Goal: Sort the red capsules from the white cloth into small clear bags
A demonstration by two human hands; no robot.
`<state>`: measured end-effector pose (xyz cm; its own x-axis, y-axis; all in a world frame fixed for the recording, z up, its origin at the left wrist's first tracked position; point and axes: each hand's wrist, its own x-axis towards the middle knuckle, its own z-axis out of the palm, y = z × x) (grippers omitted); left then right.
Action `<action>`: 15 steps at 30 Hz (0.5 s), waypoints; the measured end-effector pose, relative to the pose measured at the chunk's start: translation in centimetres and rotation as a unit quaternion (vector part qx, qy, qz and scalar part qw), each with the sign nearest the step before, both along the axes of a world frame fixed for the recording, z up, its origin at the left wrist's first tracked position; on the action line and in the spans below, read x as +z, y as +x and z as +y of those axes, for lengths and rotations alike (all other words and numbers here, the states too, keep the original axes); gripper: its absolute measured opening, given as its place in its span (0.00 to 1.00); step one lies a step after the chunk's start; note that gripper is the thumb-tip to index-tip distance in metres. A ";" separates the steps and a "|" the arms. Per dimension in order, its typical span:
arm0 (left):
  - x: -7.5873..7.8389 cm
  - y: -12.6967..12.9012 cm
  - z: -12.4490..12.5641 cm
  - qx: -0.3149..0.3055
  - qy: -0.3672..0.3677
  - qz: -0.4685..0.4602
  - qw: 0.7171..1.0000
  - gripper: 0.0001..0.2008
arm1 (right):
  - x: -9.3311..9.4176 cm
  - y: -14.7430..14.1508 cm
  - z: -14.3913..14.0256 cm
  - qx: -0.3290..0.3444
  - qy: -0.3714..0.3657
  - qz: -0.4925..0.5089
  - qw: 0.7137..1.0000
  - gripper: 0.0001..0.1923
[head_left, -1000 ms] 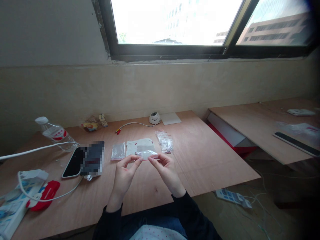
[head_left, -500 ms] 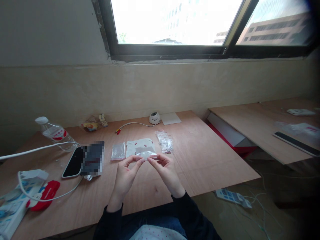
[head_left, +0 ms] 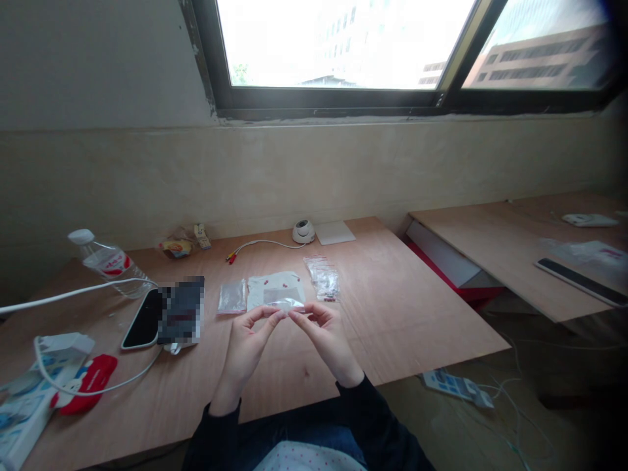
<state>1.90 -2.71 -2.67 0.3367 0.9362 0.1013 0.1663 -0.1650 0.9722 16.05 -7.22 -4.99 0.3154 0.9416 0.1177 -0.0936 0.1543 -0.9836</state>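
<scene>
Bag (head_left: pixel 285 303), apparently clear plastic, between pinched fingers (head_left: pixel 275 318) of left hand (head_left: pixel 248 340) and right hand (head_left: pixel 324 335).

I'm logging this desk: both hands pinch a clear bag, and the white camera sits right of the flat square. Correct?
Almost: left hand and right hand pinch a clear bag, but the head view shows the white camera left of the flat square.

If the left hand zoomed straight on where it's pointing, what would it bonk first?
Besides the clear bag it pinches, the left hand would probably meet the right hand first, just ahead and to the right; the exact gap is unclear.
</scene>
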 end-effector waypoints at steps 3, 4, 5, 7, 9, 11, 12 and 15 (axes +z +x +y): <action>0.0 0.0 0.0 0.010 0.001 0.004 1.000 0.10 | -0.2 0.1 0.1 0.009 -0.001 0.003 1.000 0.09; 0.0 0.0 0.0 0.011 0.001 0.004 1.000 0.10 | -0.3 0.1 0.1 0.013 -0.002 0.005 1.000 0.09; 0.0 -0.1 0.1 0.013 0.000 0.004 1.000 0.09 | -0.2 0.2 0.1 0.016 -0.003 0.006 1.000 0.09; -0.1 -0.2 0.1 0.017 -0.004 0.001 1.000 0.09 | -0.1 0.3 0.1 0.015 0.000 0.003 1.000 0.09; -0.2 -0.3 0.2 0.019 -0.014 -0.007 1.000 0.09 | 0.1 0.4 0.1 0.014 0.004 -0.007 1.000 0.09; -0.3 -0.4 0.3 0.019 -0.028 -0.021 0.999 0.08 | 0.4 0.5 0.1 0.014 0.008 -0.022 1.000 0.08; -0.3 -0.5 0.3 0.018 -0.036 -0.029 0.999 0.08 | 0.5 0.5 0.1 0.014 0.009 -0.031 0.999 0.08; -0.3 -0.6 0.3 0.010 -0.055 -0.046 0.997 0.09 | 0.6 0.5 0.1 0.017 0.015 -0.050 0.998 0.08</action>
<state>1.35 -2.39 -2.95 0.3124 0.9495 0.0282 0.0772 -0.0550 0.9955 16.55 -7.09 -4.35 0.2680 0.9473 0.1754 0.0000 0.1820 -0.9833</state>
